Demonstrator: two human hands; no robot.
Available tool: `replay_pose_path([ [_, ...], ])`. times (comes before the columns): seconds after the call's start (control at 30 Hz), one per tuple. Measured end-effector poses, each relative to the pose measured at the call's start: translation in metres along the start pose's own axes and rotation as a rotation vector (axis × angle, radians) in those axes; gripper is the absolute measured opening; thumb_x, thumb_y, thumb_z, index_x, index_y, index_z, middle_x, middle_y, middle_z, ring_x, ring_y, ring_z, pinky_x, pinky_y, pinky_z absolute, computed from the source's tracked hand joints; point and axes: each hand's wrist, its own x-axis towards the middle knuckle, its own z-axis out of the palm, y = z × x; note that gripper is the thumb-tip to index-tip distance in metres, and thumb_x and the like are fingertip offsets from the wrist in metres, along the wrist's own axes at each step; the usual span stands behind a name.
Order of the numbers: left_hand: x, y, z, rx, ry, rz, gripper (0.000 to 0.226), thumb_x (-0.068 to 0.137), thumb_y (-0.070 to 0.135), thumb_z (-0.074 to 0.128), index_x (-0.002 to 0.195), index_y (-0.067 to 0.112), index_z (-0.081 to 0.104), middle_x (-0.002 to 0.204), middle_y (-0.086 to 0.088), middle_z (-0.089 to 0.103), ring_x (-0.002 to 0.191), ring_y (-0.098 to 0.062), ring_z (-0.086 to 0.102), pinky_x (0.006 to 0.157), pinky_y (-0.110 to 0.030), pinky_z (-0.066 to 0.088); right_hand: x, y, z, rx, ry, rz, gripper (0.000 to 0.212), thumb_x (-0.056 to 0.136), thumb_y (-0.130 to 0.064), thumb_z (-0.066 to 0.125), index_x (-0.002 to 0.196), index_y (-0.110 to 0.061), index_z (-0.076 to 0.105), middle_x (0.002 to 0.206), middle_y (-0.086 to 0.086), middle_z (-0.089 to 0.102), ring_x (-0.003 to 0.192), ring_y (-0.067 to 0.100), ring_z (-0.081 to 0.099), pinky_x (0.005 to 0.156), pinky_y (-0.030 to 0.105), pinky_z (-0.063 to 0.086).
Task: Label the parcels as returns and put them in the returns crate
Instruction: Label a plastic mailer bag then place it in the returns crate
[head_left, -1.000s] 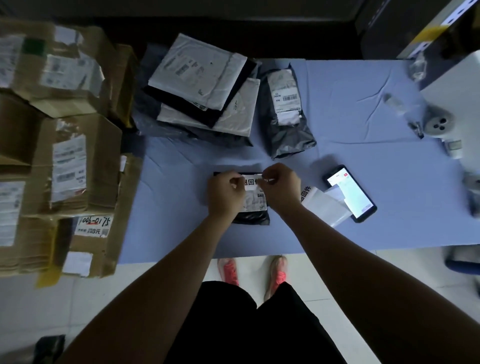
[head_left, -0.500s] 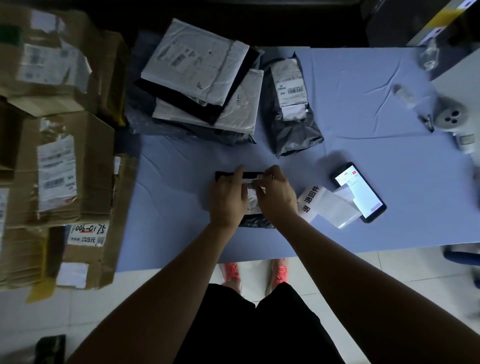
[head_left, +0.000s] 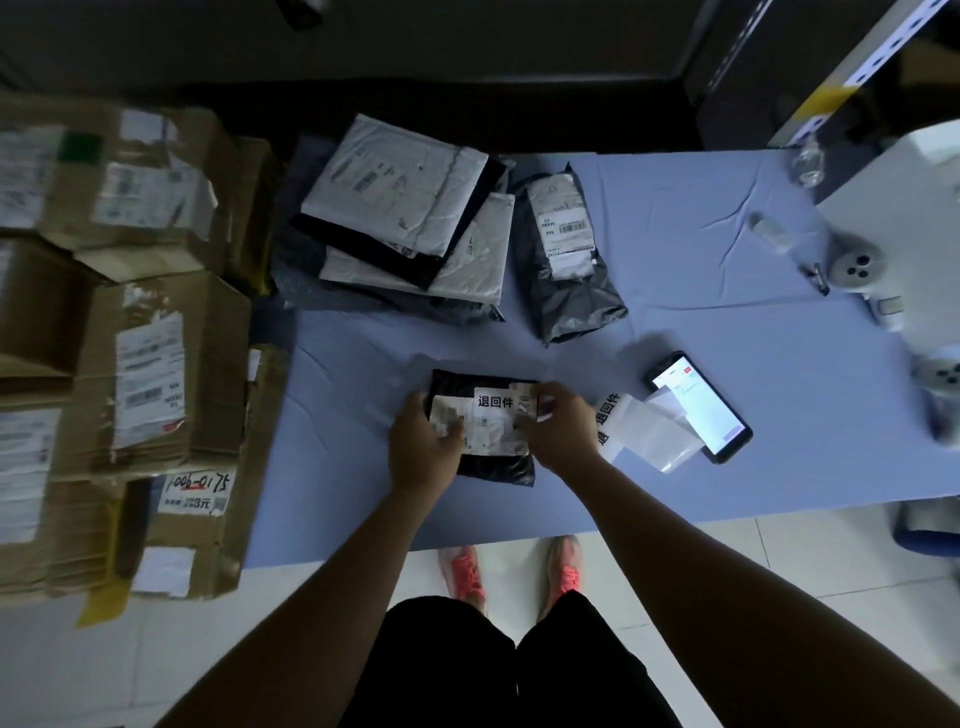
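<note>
Now the sticking step is on. Near the table's (head_left: 779, 441) front edge lies a small black parcel (head_left: 493, 465), and the left hand (head_left: 423, 441) curls round its left side to hold it flat. The right hand (head_left: 558, 428) pinches the right end of the white sticker (head_left: 496, 402) on top. Next it needs rubbing down smooth. Farther back a pile of parcels (head_left: 405, 218) waits, and no crate shows.
</note>
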Motion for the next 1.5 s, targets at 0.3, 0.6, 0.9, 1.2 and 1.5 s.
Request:
replay_pose_path([
  [0.3,-0.025,0.0,-0.031,-0.248,0.011,0.095,0.036,0.086,0.0,0.066,0.12,0.012,0.066,0.1,-0.003,0.07,0.087,-0.015,0.066,0.067,-0.008,0.048,-0.037,-0.012,-0.017,0.207,0.007,-0.068,0.032,0.085,-0.005,0.067,0.115,-0.014,0.073,0.098,-0.001,0.074,0.083,0.017,0.071,0.078,0.04,0.062],
  [0.6,-0.111,0.01,-0.094,-0.273,0.265,0.227,0.036,0.086,0.0,0.067,0.118,0.016,0.064,0.1,-0.003,0.066,0.085,-0.016,0.063,0.07,-0.017,0.051,-0.114,-0.038,-0.04,0.347,-0.023,-0.334,0.023,0.091,-0.007,0.061,0.111,-0.01,0.073,0.093,0.003,0.074,0.072,0.015,0.071,0.068,0.028,0.059],
  [0.9,-0.21,-0.019,-0.197,-0.36,0.486,0.166,0.037,0.087,0.001,0.067,0.122,0.011,0.062,0.094,0.001,0.066,0.08,-0.015,0.067,0.062,-0.023,0.058,-0.233,-0.104,-0.02,0.356,-0.095,-0.564,0.026,0.085,-0.009,0.062,0.109,-0.012,0.073,0.092,0.001,0.072,0.073,0.009,0.065,0.076,0.028,0.058],
  [1.2,-0.264,-0.121,-0.342,-0.402,0.59,0.187,0.039,0.089,-0.001,0.064,0.126,0.009,0.06,0.105,0.0,0.067,0.087,-0.011,0.065,0.064,-0.009,0.053,-0.358,-0.2,0.082,0.313,-0.134,-0.698,0.028,0.082,-0.004,0.063,0.107,-0.007,0.074,0.098,0.002,0.069,0.089,0.015,0.063,0.072,0.021,0.046],
  [1.5,-0.274,-0.264,-0.473,-0.386,0.598,0.127,0.038,0.085,-0.005,0.066,0.123,0.002,0.063,0.096,0.004,0.064,0.093,-0.016,0.065,0.069,-0.004,0.05,-0.442,-0.275,0.246,0.307,-0.229,-0.621,0.027,0.083,-0.007,0.06,0.108,-0.009,0.072,0.09,-0.003,0.067,0.085,0.017,0.065,0.073,0.034,0.059],
])
